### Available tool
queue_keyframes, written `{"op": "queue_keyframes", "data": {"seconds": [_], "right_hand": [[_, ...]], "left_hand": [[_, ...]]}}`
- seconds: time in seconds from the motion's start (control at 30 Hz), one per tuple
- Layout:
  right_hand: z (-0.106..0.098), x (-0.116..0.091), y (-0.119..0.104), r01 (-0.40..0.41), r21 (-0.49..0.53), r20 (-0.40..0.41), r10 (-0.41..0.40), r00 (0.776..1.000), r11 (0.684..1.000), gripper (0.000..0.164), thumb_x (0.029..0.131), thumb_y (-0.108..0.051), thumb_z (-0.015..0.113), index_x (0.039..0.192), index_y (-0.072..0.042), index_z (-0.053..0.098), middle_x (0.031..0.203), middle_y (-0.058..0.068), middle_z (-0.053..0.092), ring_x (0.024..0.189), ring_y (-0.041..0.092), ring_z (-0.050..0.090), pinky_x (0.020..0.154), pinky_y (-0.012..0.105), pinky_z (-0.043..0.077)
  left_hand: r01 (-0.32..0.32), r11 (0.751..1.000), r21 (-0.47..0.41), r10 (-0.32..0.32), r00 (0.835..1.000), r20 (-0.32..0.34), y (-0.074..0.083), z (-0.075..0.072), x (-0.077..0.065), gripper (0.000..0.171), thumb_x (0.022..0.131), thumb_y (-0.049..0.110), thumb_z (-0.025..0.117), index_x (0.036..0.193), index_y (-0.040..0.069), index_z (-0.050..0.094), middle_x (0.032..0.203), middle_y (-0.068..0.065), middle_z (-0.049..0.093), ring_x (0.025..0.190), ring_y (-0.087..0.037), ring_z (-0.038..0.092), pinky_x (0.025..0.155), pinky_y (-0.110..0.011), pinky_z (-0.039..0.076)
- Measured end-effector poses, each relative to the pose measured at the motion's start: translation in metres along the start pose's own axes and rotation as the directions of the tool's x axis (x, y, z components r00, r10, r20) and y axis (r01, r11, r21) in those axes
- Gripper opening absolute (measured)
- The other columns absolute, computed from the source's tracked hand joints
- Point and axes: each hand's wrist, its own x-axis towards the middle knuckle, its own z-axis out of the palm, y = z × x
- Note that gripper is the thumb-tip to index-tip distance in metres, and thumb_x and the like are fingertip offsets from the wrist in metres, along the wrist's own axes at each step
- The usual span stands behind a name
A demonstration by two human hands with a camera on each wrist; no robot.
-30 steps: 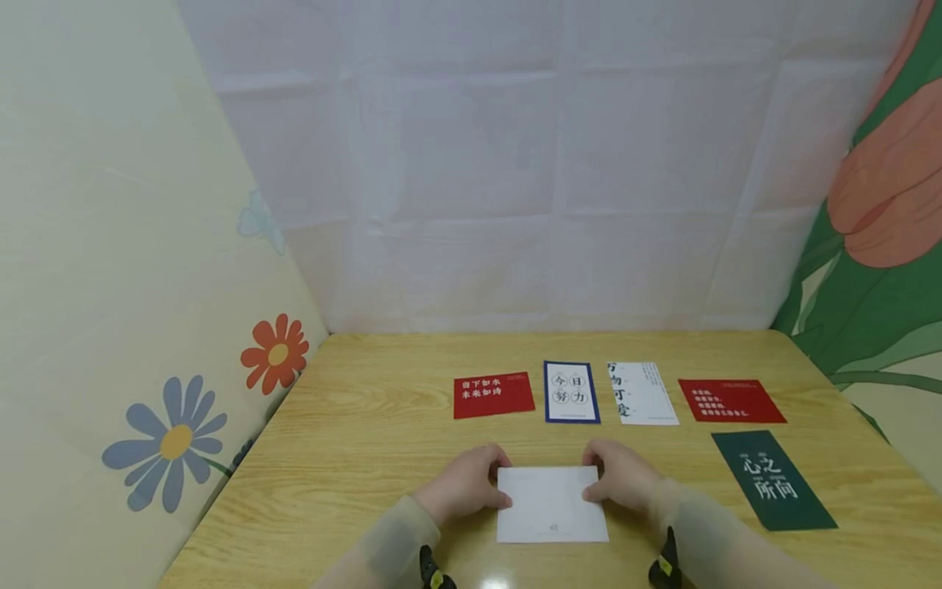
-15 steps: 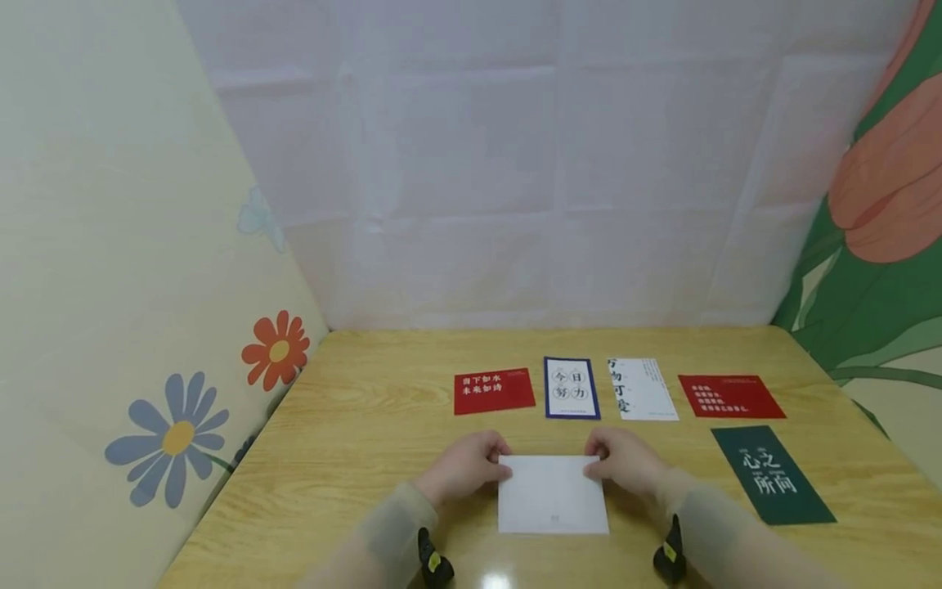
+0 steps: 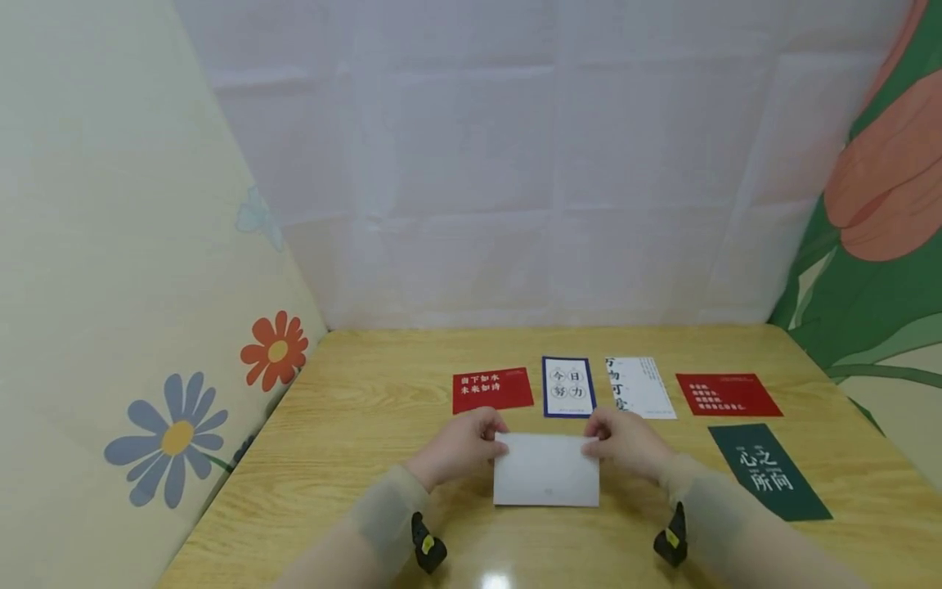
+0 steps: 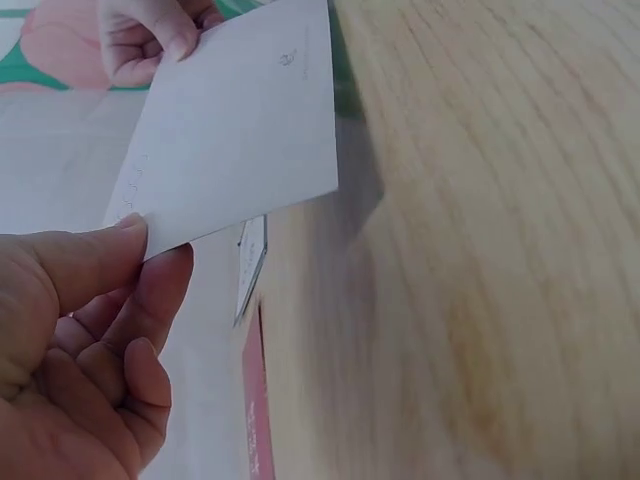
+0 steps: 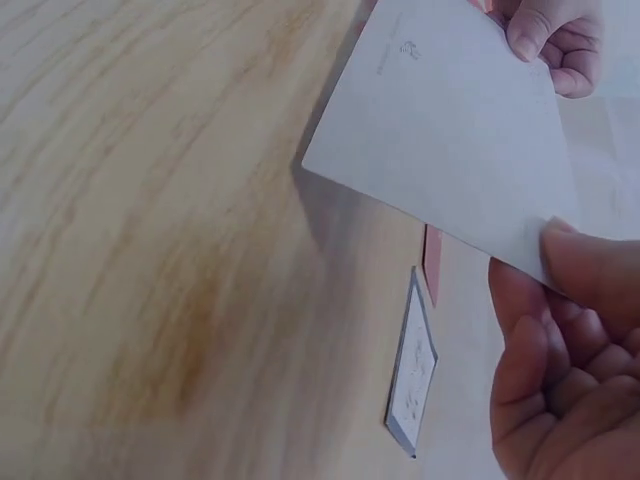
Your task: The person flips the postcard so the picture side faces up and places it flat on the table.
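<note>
A white card [image 3: 547,470] with a small printed mark near its lower edge hangs between both hands, its blank-looking side toward me. My left hand [image 3: 462,446] pinches its upper left corner between thumb and fingers. At the upper right corner, my right hand [image 3: 631,443] pinches it the same way. The left wrist view shows the card [image 4: 240,120] tilted, its lower edge raised over the wood and casting a shadow. In the right wrist view the thumb of the right hand [image 5: 580,350] lies on the card [image 5: 450,120]. The card's far side is hidden.
Behind the hands, a red card [image 3: 492,390], a blue-bordered card [image 3: 569,387], a white card with green characters [image 3: 648,388] and another red card [image 3: 729,394] lie in a row on the wooden table [image 3: 331,458]. A dark green card [image 3: 773,474] lies at right. A white cloth [image 3: 471,164] hangs behind.
Both hands have moved forward, away from me, carrying the white card, which now tilts up more. The right hand now overlaps the lower edge of the white card in the row.
</note>
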Motion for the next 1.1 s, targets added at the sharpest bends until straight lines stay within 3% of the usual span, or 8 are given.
{"op": "queue_keyframes", "data": {"seconds": [0.33,0.6,0.73,0.87,0.97,1.0,1.1], "right_hand": [[-0.008,-0.002,-0.012,0.054,-0.059,-0.042,-0.056,0.998,0.997,0.009,0.087,-0.012,0.070,0.086,-0.012,0.061,0.084,0.002,0.059,0.079,0.017,0.055,0.069,0.033,0.047],[-0.010,-0.010,-0.017,0.175,-0.195,-0.095,-0.196,0.976,0.965,0.011,0.088,-0.010,0.069,0.083,-0.015,0.061,0.082,-0.004,0.061,0.077,0.012,0.056,0.069,0.032,0.049],[-0.007,-0.013,-0.016,0.252,-0.318,-0.060,-0.284,0.957,0.914,0.012,0.086,-0.006,0.069,0.083,-0.015,0.062,0.081,-0.007,0.061,0.077,0.008,0.057,0.070,0.030,0.050],[-0.003,-0.016,-0.014,0.378,-0.477,0.020,-0.420,0.907,0.794,0.016,0.087,-0.004,0.067,0.079,-0.015,0.060,0.077,-0.009,0.056,0.071,0.007,0.052,0.064,0.025,0.047],[-0.001,-0.018,-0.013,0.444,-0.548,0.082,-0.482,0.872,0.709,0.018,0.086,-0.004,0.068,0.077,-0.016,0.058,0.075,-0.009,0.054,0.069,0.007,0.050,0.062,0.024,0.045],[0.000,-0.018,-0.012,0.463,-0.559,0.102,-0.497,0.862,0.688,0.018,0.086,-0.004,0.068,0.076,-0.016,0.057,0.075,-0.008,0.054,0.069,0.007,0.050,0.062,0.024,0.045],[0.001,-0.018,-0.009,0.494,-0.572,0.149,-0.509,0.848,0.655,0.018,0.083,-0.004,0.070,0.077,-0.016,0.058,0.076,-0.007,0.056,0.070,0.006,0.050,0.064,0.024,0.045]], "left_hand": [[-0.114,0.991,0.076,0.117,0.992,-0.038,0.010,-0.010,-0.002,0.009,0.090,0.014,0.068,0.095,0.018,0.062,0.080,0.003,0.060,0.073,-0.014,0.058,0.064,-0.030,0.050],[-0.218,0.943,0.250,0.236,0.971,-0.042,0.018,-0.016,-0.004,0.008,0.090,0.014,0.069,0.088,0.019,0.064,0.084,0.012,0.061,0.077,-0.009,0.057,0.071,-0.027,0.051],[-0.300,0.870,0.392,0.325,0.946,0.002,0.019,-0.017,-0.006,0.007,0.088,0.012,0.070,0.086,0.017,0.065,0.081,0.013,0.061,0.074,-0.006,0.056,0.071,-0.023,0.050],[-0.401,0.749,0.528,0.434,0.898,0.066,0.017,-0.017,-0.006,0.008,0.088,0.011,0.070,0.083,0.015,0.064,0.077,0.012,0.061,0.067,-0.003,0.053,0.067,-0.018,0.049],[-0.443,0.667,0.599,0.472,0.873,0.120,0.015,-0.015,-0.006,0.014,0.088,0.011,0.069,0.078,0.017,0.061,0.071,0.013,0.056,0.061,-0.003,0.048,0.061,-0.015,0.045],[-0.452,0.646,0.615,0.477,0.868,0.137,0.014,-0.014,-0.006,0.015,0.088,0.012,0.069,0.077,0.018,0.060,0.070,0.013,0.055,0.061,-0.003,0.047,0.061,-0.014,0.044],[-0.471,0.614,0.633,0.481,0.859,0.172,0.013,-0.011,-0.008,0.017,0.088,0.014,0.070,0.075,0.018,0.060,0.068,0.013,0.052,0.060,-0.004,0.045,0.060,-0.014,0.043]]}}
